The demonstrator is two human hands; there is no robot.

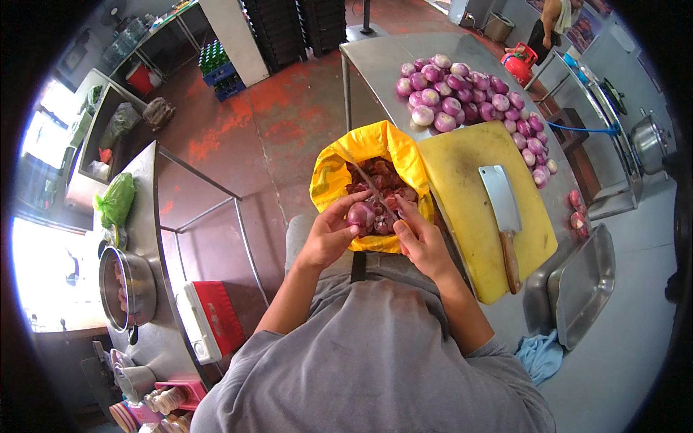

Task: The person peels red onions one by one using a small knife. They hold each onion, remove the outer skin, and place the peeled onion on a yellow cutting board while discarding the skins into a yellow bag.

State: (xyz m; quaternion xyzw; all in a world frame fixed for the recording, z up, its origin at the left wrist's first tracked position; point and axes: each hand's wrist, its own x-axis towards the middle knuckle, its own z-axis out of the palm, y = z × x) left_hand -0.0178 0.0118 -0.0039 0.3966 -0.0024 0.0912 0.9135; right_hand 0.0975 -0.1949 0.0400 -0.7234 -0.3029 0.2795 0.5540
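My left hand [324, 238] grips a red onion [361, 215] between thumb and fingers, with its papery purple skin still on much of the visible side. In my right hand [425, 243] is a thin-bladed knife [364, 174], its blade slanting up and to the left past the onion. Both hands are over the mouth of a yellow plastic bag [331, 172] at my lap. Loose reddish onion skins [381, 169] fill the bag's opening. The fingers of my right hand hide most of the knife's handle.
To my right, a steel table [373, 51] bears a heap of peeled onions [452, 89], a yellow cutting board [460, 162] with a cleaver [501, 197], and a metal tray [587, 287]. Leftward, another table holds a steel pot [130, 292]. A person [549, 27] stands far right.
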